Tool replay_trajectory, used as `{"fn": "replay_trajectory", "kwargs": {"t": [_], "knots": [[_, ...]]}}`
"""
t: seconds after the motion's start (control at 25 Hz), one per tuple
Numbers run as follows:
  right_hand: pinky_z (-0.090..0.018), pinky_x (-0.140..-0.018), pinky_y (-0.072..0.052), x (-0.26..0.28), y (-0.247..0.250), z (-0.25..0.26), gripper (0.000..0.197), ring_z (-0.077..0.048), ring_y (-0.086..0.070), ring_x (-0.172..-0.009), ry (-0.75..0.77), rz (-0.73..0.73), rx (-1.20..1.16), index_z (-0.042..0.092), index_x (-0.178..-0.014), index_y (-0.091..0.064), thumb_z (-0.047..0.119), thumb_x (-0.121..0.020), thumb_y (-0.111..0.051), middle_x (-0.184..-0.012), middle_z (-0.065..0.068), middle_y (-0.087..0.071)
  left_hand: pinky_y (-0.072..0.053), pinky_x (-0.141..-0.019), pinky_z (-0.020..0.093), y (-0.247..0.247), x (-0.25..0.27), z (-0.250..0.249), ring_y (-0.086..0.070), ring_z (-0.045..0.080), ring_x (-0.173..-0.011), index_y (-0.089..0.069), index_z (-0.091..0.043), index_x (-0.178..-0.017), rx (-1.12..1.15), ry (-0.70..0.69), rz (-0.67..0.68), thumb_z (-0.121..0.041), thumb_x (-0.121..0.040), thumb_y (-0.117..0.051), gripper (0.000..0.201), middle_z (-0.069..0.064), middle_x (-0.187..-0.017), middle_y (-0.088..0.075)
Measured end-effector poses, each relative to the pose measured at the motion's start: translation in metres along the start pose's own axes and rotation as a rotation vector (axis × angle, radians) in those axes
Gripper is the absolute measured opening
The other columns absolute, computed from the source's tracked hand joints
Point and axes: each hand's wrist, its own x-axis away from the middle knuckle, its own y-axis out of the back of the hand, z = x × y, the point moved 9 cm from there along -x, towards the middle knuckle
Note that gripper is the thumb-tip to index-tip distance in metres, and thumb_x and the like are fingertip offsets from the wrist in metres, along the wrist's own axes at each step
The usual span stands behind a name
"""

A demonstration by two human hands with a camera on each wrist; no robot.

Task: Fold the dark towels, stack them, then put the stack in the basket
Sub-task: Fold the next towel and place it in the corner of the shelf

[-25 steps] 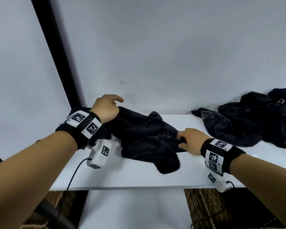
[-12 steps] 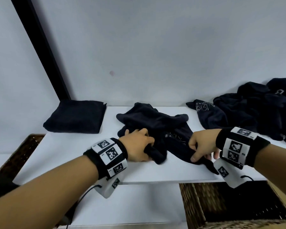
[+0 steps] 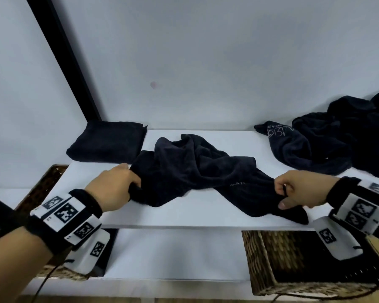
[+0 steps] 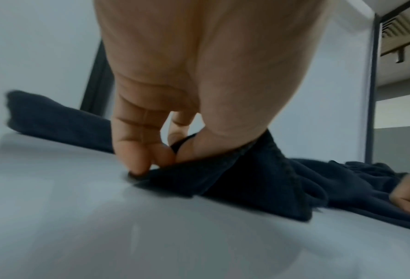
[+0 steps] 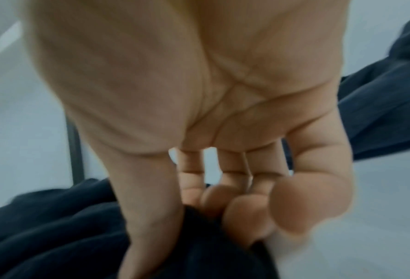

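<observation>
Two hands grip one crumpled dark terry towel (image 3: 197,171) mid-table: my left hand (image 3: 112,189) pinches its left end, my right hand (image 3: 298,193) its right. Step: spreading. Next: pull flat, then fold.

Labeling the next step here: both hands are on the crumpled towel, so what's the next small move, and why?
Probably pull the hands apart to stretch it flat. The left hand and right hand each pinch an end of the crumpled towel, which lies bunched and twisted on the white shelf; it can't be folded like the folded towel until spread.
</observation>
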Motion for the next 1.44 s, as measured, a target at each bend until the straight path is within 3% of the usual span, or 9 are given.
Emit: {"fn": "replay_trajectory", "kwargs": {"t": [0.16,0.36,0.56,0.68,0.88,1.0,1.2,1.32,1.44], "knots": [[-0.022,-0.046,-0.05,0.012,0.011,-0.034,0.049,-0.018,-0.061,-0.06,-0.214,-0.086,0.036,0.019,-0.096,-0.049,0.05,-0.072,-0.078,-0.087,-0.007,-0.063,-0.039,-0.06,0.027,-0.001,0.008,0.033,-0.053,0.022,-0.074,-0.041,-0.022,-0.088,0.085,0.135,-0.055,-0.023,-0.084,-0.062,0.021,0.003,-0.092,-0.047],[-0.024,-0.047,-0.045,0.008,-0.001,-0.041,0.035,-0.021,-0.052,-0.054,-0.222,0.03,-0.197,0.007,-0.071,-0.059,0.034,-0.072,-0.082,-0.058,-0.007,-0.057,-0.041,-0.054,0.025,-0.008,0.002,0.039,-0.056,0.021,-0.077,-0.048,-0.006,-0.091,0.123,0.288,0.007,-0.02,-0.082,-0.065,0.024,0.009,-0.09,-0.057],[-0.03,-0.06,-0.046,0.036,0.101,-0.084,0.022,-0.026,-0.055,-0.064,-0.312,-0.671,-0.234,0.011,-0.07,-0.055,0.017,-0.072,-0.076,-0.069,-0.008,-0.06,-0.056,-0.068,0.033,-0.007,-0.004,0.039,-0.064,0.026,-0.078,-0.06,-0.008,-0.083,0.145,0.332,0.05,-0.017,-0.073,-0.064,0.014,0.008,-0.086,-0.065],[-0.041,-0.081,-0.052,0.033,0.103,-0.064,0.036,-0.033,-0.058,-0.089,-0.257,-0.623,0.123,0.027,-0.096,-0.052,0.028,-0.064,-0.071,-0.096,-0.005,-0.059,-0.057,-0.067,0.034,-0.006,-0.005,0.036,-0.065,0.026,-0.074,-0.064,-0.008,-0.08,0.156,0.329,0.052,-0.013,-0.067,-0.064,0.013,0.008,-0.081,-0.067],[-0.021,-0.096,-0.04,0.018,0.039,0.081,0.032,-0.018,-0.06,-0.11,0.438,-0.489,0.003,0.018,-0.118,-0.065,0.017,-0.086,-0.065,-0.116,0.002,-0.067,-0.043,-0.054,0.023,0.001,-0.011,0.016,-0.061,0.019,-0.069,-0.056,-0.011,-0.071,0.246,0.23,0.011,-0.004,-0.074,-0.054,0.008,0.005,-0.074,-0.065],[-0.033,-0.101,-0.042,-0.009,0.004,0.111,0.05,-0.02,-0.052,-0.118,0.328,-0.224,0.286,0.026,-0.142,-0.041,0.035,-0.094,-0.053,-0.129,0.0,-0.055,-0.039,-0.053,0.022,0.005,-0.012,0.017,-0.057,0.017,-0.071,-0.05,-0.016,-0.074,0.225,0.175,-0.016,0.0,-0.076,-0.048,0.017,0.003,-0.076,-0.06],[-0.031,-0.066,-0.058,-0.013,0.011,0.151,0.022,-0.012,-0.068,-0.064,0.31,0.047,0.096,0.019,-0.105,-0.066,0.035,-0.09,-0.061,-0.083,-0.002,-0.072,-0.044,-0.061,0.029,0.015,-0.016,0.041,-0.059,0.024,-0.08,-0.057,-0.018,-0.087,0.327,0.232,-0.191,-0.006,-0.082,-0.048,0.016,0.003,-0.084,-0.062],[-0.027,-0.086,-0.046,-0.043,0.05,0.156,0.036,-0.016,-0.06,-0.097,0.32,-0.253,0.128,0.026,-0.124,-0.059,0.038,-0.09,-0.059,-0.108,0.005,-0.066,-0.041,-0.067,0.024,0.024,-0.026,0.042,-0.059,0.023,-0.085,-0.061,-0.017,-0.087,0.45,0.208,-0.303,0.002,-0.081,-0.046,0.024,0.0,-0.087,-0.064],[-0.028,-0.09,-0.043,-0.071,0.032,0.148,0.049,-0.02,-0.056,-0.107,0.26,-0.165,0.277,0.027,-0.132,-0.051,0.037,-0.087,-0.065,-0.117,0.001,-0.06,-0.039,-0.073,0.025,0.038,-0.032,0.042,-0.055,0.022,-0.086,-0.059,-0.015,-0.088,0.499,0.201,-0.437,0.004,-0.08,-0.048,0.024,-0.001,-0.088,-0.06]]}}
